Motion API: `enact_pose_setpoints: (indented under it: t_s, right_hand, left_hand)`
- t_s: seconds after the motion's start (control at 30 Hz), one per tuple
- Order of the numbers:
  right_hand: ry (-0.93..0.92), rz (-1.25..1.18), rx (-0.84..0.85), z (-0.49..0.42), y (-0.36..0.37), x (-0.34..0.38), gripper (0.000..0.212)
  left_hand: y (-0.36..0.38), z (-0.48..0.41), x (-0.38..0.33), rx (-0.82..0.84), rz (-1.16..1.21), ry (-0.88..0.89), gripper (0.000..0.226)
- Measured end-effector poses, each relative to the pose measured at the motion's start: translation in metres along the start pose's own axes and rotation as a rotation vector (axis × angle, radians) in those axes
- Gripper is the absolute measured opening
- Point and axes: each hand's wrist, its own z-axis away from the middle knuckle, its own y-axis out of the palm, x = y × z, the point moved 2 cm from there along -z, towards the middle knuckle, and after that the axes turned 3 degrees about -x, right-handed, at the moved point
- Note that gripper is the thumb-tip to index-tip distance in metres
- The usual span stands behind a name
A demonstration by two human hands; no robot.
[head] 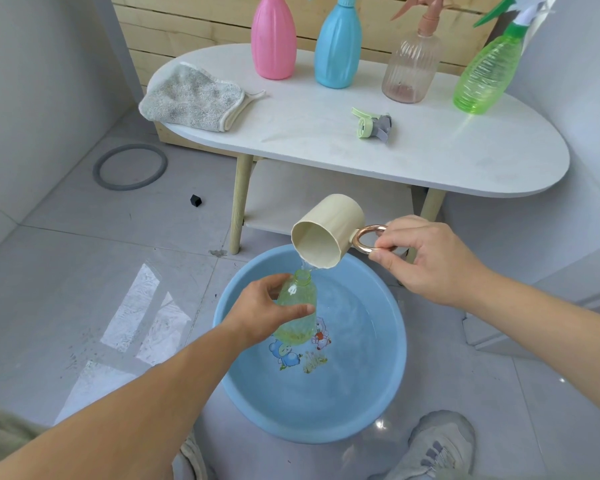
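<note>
Over the middle of the basin (312,438), held upright: one small green bottle (300,299), cap off, neck just under the lip of the one cream cup (329,233), a thin stream of water (305,266) running between the two. Round the bottle's middle, the left hand (260,315), fingers and thumb curled against its sides. On the cup's one copper ring handle (362,233), the right hand (433,263), pinching it between thumb and fingers, cup tipped mouth-down toward the bottle. Likely a thin, light plastic bottle, soft enough to dent, probably wet and slippery, heavier as it fills; best gripped round the waist, firmly but without squeezing, neck left free. Cup probably stiff and light, best steered by the ring. Beyond the basin, on the one white worktop (430,161), in a row of four: pink spray bottle (273,43), blue spray bottle (338,46), clear spray bottle (411,67), green spray bottle (487,76); nearer the basin, one loose spray head (371,125); beyond and to the left, one grey cloth (191,98). On the floor left of and beyond the basin: one grey ring (98,174) and one small black cube (196,200).
</note>
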Motion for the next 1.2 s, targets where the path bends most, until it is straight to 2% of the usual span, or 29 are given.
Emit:
enact_pose_setpoints:
  t_s: [0.1,0.2,0.53,0.73,0.9,1.1,1.2]
  right_hand:
    - [-0.027,0.013,-0.002,0.0,0.0,0.001,0.01]
    - [-0.043,0.02,-0.003,0.0,0.001,0.002,0.013]
    - [-0.13,0.088,-0.011,-0.001,0.002,0.003,0.017]
    - [-0.199,0.118,-0.027,-0.001,0.003,0.001,0.016]
    - [-0.309,0.146,-0.019,0.0,0.005,-0.004,0.016]
    - [-0.468,0.282,-0.07,0.003,0.01,-0.002,0.011]
    - [-0.371,0.219,-0.058,0.002,0.018,-0.005,0.014]
  left_hand:
    - [0.0,0.001,-0.002,0.003,-0.002,-0.001,0.069]
    - [0.0,0.002,-0.004,0.008,0.002,0.008,0.054]
    - [0.001,0.001,-0.003,0.018,0.002,0.025,0.042]
    - [0.001,0.001,-0.002,0.012,0.005,0.032,0.043]
    - [0.001,0.001,-0.001,0.018,0.016,0.025,0.055]
    - [0.002,0.001,-0.001,0.018,0.016,0.028,0.047]
    - [0.003,0.0,0.001,0.015,0.026,0.021,0.053]
